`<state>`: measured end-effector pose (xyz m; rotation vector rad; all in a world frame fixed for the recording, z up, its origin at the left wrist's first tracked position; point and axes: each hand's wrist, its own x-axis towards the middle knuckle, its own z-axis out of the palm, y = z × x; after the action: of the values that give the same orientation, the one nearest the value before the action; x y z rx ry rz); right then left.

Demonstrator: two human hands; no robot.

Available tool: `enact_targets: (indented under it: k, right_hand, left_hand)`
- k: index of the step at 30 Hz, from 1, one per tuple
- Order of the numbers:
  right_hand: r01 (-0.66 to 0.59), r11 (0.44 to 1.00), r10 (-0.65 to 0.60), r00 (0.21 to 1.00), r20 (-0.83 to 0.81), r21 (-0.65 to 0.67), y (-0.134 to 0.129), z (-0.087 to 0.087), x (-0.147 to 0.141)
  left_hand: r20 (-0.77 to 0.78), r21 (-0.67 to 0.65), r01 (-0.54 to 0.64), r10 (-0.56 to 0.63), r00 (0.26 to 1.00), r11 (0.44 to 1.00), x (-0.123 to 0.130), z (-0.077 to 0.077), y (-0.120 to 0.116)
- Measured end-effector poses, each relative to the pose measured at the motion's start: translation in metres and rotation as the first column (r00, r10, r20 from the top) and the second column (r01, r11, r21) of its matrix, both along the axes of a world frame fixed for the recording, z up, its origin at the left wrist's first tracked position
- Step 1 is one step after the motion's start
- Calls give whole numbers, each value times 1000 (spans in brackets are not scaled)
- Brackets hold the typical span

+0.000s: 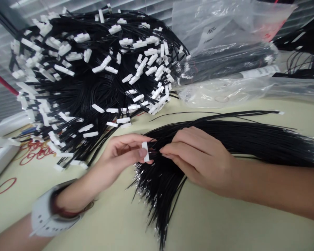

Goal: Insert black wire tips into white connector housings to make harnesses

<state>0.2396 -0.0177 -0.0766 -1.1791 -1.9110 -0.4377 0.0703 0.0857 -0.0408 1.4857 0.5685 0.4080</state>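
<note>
Between the thumb and fingers of my left hand [125, 150] is a white connector housing [146, 151], held upright at the near end of the wire bundle. My right hand [199, 153] is just to its right, with thumb and forefinger pinched on a thin black wire [157, 152] by the housing. Exactly how far the wire reaches into the housing is hidden. Under both hands lies a thick bundle of loose black wires [240, 139]. Shiny metal terminals [143, 181] tip its fanned-out left end, and more show at the far right.
A large heap of black wires with white connectors [94, 80] fills the back left. Clear plastic bags [225, 69] lie at the back right. Red rubber bands [36, 151] and a white box [0, 153] are at the left. Beneath everything is a pale yellow tabletop [225, 223].
</note>
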Motion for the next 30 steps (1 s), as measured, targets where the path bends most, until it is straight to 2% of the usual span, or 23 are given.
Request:
enact_targets:
  k: [9,16,30]
  right_hand:
    - [29,1000,-29,1000,5,-8,-1,2,-1]
    - [2,1000,-2,1000,6,-22,0,2,-1]
    - [-6,1000,8,996,91,-19,-2,4,1]
  left_hand:
    - [33,-27,-4,5,999,1000,1,0,0]
    - [34,-12,-3,3,999,1000,0,0,1]
    - [30,-6,0,0,1000,1000,-1,0,0]
